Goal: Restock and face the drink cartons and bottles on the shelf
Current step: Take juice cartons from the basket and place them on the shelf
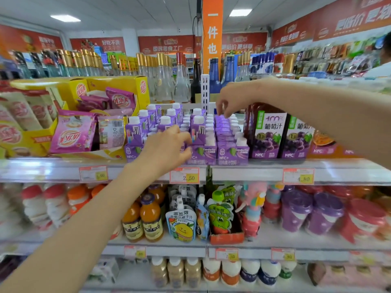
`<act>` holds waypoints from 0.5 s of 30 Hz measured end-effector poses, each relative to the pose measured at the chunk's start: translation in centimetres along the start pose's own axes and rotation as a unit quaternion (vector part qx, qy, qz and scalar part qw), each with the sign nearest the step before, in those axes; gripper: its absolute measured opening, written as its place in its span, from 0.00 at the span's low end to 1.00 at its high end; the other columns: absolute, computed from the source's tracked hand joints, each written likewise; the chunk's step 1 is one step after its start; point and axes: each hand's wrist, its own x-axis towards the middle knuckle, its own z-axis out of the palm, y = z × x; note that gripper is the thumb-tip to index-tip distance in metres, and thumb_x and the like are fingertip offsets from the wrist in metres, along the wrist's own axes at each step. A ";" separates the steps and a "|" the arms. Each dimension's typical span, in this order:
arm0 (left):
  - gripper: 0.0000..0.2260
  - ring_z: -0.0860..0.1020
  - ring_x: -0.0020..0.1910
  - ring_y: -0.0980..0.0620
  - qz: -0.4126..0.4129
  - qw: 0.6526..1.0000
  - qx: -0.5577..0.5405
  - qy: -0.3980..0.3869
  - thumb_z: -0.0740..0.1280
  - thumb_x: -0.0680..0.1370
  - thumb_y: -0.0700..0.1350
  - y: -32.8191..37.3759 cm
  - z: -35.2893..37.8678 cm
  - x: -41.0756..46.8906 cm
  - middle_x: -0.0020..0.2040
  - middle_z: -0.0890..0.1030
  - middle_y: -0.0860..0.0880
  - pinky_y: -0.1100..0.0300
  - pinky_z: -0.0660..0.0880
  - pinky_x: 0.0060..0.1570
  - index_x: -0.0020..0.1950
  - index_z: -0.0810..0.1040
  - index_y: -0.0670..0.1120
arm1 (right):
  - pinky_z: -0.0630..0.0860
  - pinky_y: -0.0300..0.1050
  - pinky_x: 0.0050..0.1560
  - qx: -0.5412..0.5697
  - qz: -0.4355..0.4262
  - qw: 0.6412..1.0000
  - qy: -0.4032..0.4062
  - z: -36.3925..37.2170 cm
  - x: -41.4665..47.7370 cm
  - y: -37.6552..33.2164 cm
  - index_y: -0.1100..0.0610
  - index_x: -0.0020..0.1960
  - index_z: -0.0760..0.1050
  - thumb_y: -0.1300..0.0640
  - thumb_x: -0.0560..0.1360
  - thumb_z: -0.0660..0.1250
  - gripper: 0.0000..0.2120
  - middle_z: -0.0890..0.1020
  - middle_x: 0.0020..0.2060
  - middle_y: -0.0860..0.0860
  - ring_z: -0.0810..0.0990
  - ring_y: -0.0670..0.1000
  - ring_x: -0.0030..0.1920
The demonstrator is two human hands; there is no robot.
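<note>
Small purple drink cartons [231,153] with white caps stand stacked in several rows at the middle of the top shelf [254,172]. My left hand [167,149] reaches in from below, its thumb and fingers curled round a front purple carton [201,153] in the middle column. My right hand [232,98] comes in from the right and hovers over the back rows. Its fingers point down, spread and loosely curled, just above the carton tops, holding nothing that I can see. Dark grape juice bottles [268,136] stand right of the cartons, under my right forearm.
A yellow display box of pink milk-tea sachets [118,85] sits left of the cartons. A white slotted divider [204,92] and glass bottles stand behind. Orange juice bottles [151,218] and drink pouches [182,225] fill the shelf below. A person [385,60] stands far right.
</note>
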 end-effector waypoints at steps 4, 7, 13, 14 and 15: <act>0.10 0.76 0.50 0.51 -0.006 0.997 -0.029 0.070 0.61 0.79 0.48 1.0 -2.4 2.2 0.52 0.80 0.52 0.60 0.64 0.38 0.57 0.76 0.48 | 0.77 0.49 0.52 0.032 -0.027 0.992 0.115 1.3 -4.8 -1.8 0.54 0.54 0.80 0.57 0.77 0.65 0.08 0.80 0.43 0.47 0.77 0.48 0.44; 0.10 0.73 0.45 0.54 0.000 0.997 -0.040 0.061 0.62 0.78 0.48 2.0 -4.1 5.7 0.51 0.81 0.52 0.62 0.62 0.31 0.57 0.77 0.48 | 0.76 0.47 0.51 0.030 -0.040 0.988 0.148 3.4 -8.0 -2.8 0.54 0.54 0.80 0.57 0.78 0.63 0.09 0.80 0.46 0.48 0.78 0.50 0.46; 0.11 0.76 0.50 0.53 0.024 0.993 -0.077 -0.086 0.64 0.78 0.47 5.0 -3.9 12.9 0.53 0.79 0.50 0.61 0.71 0.47 0.58 0.78 0.44 | 0.74 0.51 0.49 0.051 -0.070 0.969 0.233 9.0 -9.9 -2.2 0.58 0.52 0.80 0.57 0.77 0.62 0.10 0.80 0.50 0.54 0.77 0.57 0.52; 0.11 0.76 0.51 0.52 0.030 0.991 -0.080 -0.107 0.65 0.78 0.46 5.7 -3.4 13.9 0.53 0.80 0.49 0.61 0.72 0.48 0.58 0.78 0.42 | 0.76 0.51 0.45 0.057 -0.078 0.961 0.258 9.8 -10.0 -2.0 0.59 0.49 0.81 0.58 0.76 0.64 0.08 0.80 0.47 0.55 0.78 0.58 0.50; 0.12 0.77 0.53 0.50 0.034 0.989 -0.075 -0.127 0.65 0.78 0.45 6.1 -2.7 14.9 0.54 0.81 0.47 0.59 0.73 0.50 0.58 0.79 0.42 | 0.76 0.50 0.42 0.063 -0.088 0.952 0.285 10.5 -9.9 -1.8 0.60 0.46 0.81 0.59 0.74 0.66 0.06 0.80 0.43 0.55 0.79 0.58 0.47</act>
